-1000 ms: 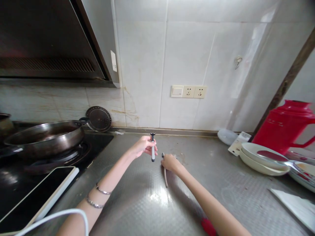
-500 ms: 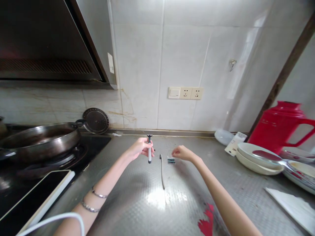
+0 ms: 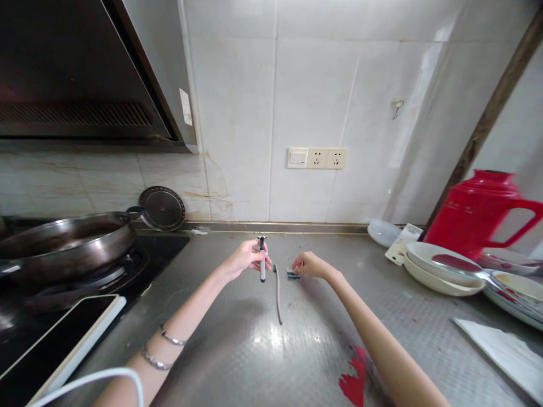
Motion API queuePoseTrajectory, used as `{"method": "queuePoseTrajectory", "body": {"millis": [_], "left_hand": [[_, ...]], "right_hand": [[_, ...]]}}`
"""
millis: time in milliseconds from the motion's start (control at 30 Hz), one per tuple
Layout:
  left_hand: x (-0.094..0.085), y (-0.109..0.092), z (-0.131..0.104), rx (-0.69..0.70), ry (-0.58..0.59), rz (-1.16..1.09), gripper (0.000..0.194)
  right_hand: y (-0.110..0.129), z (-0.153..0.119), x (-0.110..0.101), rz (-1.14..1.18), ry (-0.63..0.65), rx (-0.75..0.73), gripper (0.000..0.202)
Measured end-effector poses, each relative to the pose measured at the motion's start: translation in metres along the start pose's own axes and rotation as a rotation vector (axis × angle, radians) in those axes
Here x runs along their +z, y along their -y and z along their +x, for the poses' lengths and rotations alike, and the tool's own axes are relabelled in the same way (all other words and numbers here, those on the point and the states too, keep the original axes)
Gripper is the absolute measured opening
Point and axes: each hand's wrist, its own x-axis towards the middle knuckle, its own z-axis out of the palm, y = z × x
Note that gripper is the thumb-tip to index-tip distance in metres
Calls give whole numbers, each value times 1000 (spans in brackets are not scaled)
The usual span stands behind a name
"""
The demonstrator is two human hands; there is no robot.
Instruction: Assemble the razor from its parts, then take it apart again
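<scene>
My left hand [image 3: 248,258] is closed around a small upright T-shaped tool that looks like a razor [image 3: 262,267], with a black neck and a pale grey handle. The tool is raised above the metal counter. On the counter, just right of it, lies a thin, slightly curved grey stick [image 3: 278,299] with a small dark head at its far end. My right hand [image 3: 311,264] is bent with fingertips pinched together at the edge of a small clear and dark green piece [image 3: 292,275]. Whether the fingers grip it is hidden.
Left are a pan [image 3: 68,240] on the stove, a round dark lid [image 3: 162,208] and a phone [image 3: 63,345] with a white cable [image 3: 110,371]. Stacked plates [image 3: 441,282], a red thermos jug [image 3: 470,212] and white paper [image 3: 500,353] lie right. A red patch [image 3: 354,379] marks the counter.
My left hand has shifted slightly right with the tool, nearer the grey stick. My right fingers have come a little closer over the small green piece. The view has turned slightly.
</scene>
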Motion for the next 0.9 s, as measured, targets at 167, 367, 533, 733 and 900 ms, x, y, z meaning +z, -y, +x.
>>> {"method": "queuePoseTrajectory", "body": {"millis": [167, 367, 533, 733, 900], "left_hand": [[12, 11, 4, 64, -33, -3, 29], [22, 16, 6, 104, 43, 17, 29], [22, 19, 7, 110, 67, 23, 29], [20, 22, 8, 111, 62, 28, 29], [19, 23, 8, 117, 68, 21, 28]], "right_hand": [[1, -1, -1, -3, 16, 13, 22], [2, 0, 3, -8, 14, 24, 21], [5, -1, 3, -1, 25, 39, 20], [7, -2, 4, 79, 71, 114, 22], [6, -1, 4, 90, 65, 123, 20]]}}
